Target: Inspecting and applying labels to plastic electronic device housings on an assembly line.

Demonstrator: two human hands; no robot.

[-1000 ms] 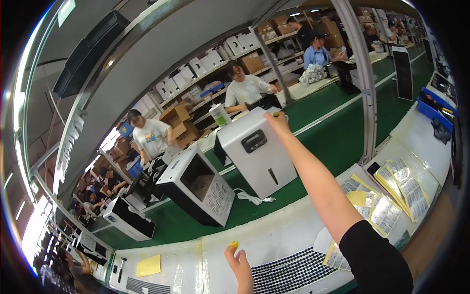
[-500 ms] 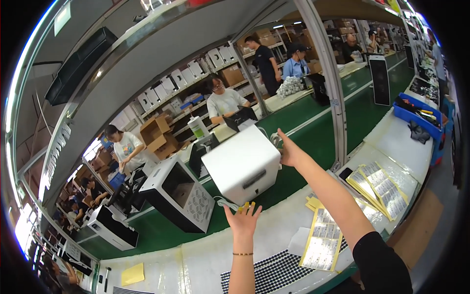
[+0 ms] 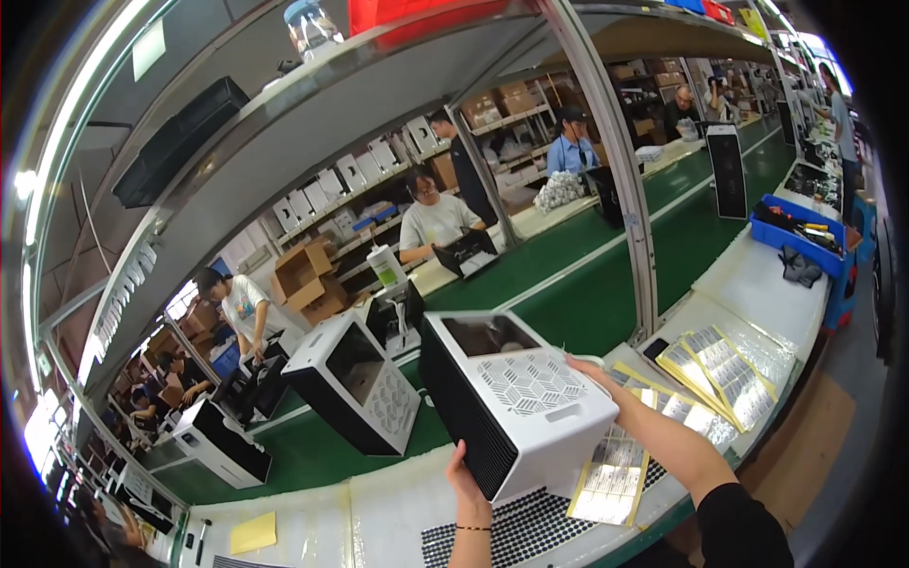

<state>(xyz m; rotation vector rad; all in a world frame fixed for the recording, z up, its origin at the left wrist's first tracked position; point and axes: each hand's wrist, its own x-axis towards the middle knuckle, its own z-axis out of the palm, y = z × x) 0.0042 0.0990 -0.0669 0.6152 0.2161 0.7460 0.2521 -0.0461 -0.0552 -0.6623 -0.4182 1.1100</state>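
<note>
A white computer case (image 3: 559,440) with a black ribbed front, a window and a hexagon-pattern vent is tilted between my hands, above the near edge of the bench. My left hand (image 3: 468,488) grips its lower left, at the bottom of the black front; the fingers are mostly hidden beneath it. My right hand (image 3: 606,388) holds the right side, thumb on the upper edge, other fingers largely out of sight. Left of it a second white case (image 3: 355,383) with a similar vent stands on the green conveyor belt (image 3: 511,284).
Sticker sheets (image 3: 724,379) and a sheet of black dots (image 3: 516,535) lie on the white bench (image 3: 312,516). A metal post (image 3: 639,246) rises behind the case. At right sits a blue bin (image 3: 800,232) with tools. Several people work across the belt.
The case has been turned, so its vent, window and black front now show, and brought nearer. My left hand has gone from spread fingers to gripping it; my right hand has come down and closer.
</note>
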